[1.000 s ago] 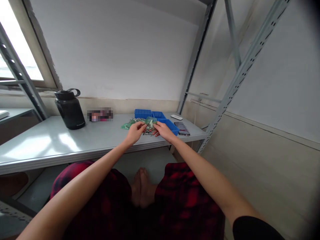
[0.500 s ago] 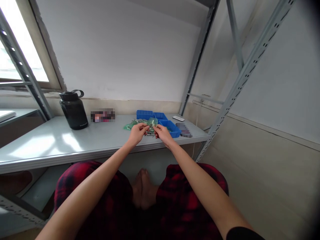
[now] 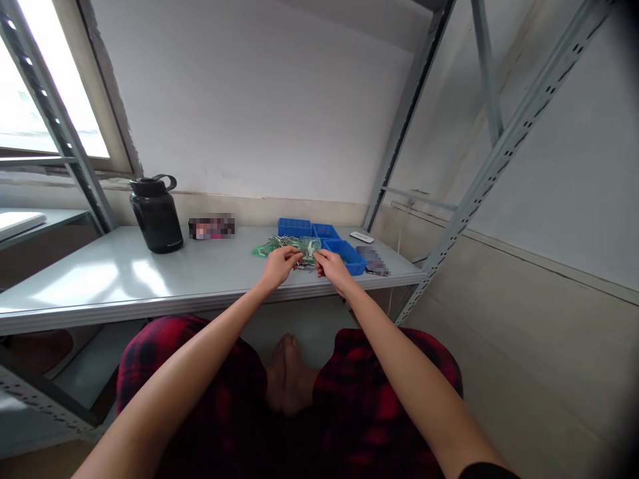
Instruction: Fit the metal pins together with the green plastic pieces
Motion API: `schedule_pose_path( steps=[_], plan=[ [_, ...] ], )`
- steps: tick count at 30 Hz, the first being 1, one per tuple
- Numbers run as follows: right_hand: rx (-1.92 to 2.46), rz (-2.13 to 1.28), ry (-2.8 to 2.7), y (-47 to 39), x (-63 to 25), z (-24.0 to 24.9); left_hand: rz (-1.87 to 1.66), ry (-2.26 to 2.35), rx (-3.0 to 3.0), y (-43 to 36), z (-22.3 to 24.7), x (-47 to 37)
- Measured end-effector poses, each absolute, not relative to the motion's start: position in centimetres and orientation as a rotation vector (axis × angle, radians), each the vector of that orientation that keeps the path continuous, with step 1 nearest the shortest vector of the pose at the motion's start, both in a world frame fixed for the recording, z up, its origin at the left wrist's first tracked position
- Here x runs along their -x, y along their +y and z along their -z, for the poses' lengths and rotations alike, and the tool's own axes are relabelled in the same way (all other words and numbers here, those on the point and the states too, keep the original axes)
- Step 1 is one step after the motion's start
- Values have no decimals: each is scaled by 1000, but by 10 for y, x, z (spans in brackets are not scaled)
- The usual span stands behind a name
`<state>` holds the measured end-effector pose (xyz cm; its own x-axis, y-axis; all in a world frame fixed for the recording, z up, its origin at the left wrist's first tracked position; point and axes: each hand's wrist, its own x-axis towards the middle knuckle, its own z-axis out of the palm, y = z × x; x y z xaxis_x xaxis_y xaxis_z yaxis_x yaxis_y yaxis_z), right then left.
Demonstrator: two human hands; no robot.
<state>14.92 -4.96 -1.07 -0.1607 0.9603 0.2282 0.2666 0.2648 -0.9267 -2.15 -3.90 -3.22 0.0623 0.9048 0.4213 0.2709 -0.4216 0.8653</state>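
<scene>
Close together over the shelf's front edge are my left hand [image 3: 280, 265] and my right hand [image 3: 331, 267], both with fingers pinched. A small clear greenish plastic bag [image 3: 310, 247] is between them, its upper right part gripped by my right hand. What my left fingertips hold is too small to make out. Behind my left hand lies a green plastic bag [image 3: 260, 251] with a pile of thin metal pieces [image 3: 287, 241] on it. A blue tray [image 3: 353, 263] stands just right of my right hand, with two more blue bins [image 3: 294, 227] behind.
On the grey shelf [image 3: 210, 269] stand a black bottle [image 3: 157, 219] at left and a blurred dark item [image 3: 212, 227]. A white object [image 3: 362, 237] and a blurred phone-like item [image 3: 372, 260] lie at right. Metal uprights [image 3: 409, 113] flank the shelf.
The view has shifted slightly, so the shelf items appear further right. My hands are a little further apart, and the small clear bag between them has changed shape.
</scene>
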Motion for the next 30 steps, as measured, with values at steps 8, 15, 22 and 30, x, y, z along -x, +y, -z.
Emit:
schedule_pose_path(
  steps=[8,15,22,30],
  plan=[
    [1252,-753,-1695,-47,-153,10,-1351,1094,-1716,-49,27,16],
    [1260,-689,-1734,-44,-153,13,-1340,1148,-1763,-49,25,20],
    [1321,-649,-1594,-46,-151,13,-1352,1241,-1822,-51,21,20],
    [1109,-1041,-1531,-60,-136,8,-1494,1314,-2146,-52,23,19]
  ],
)
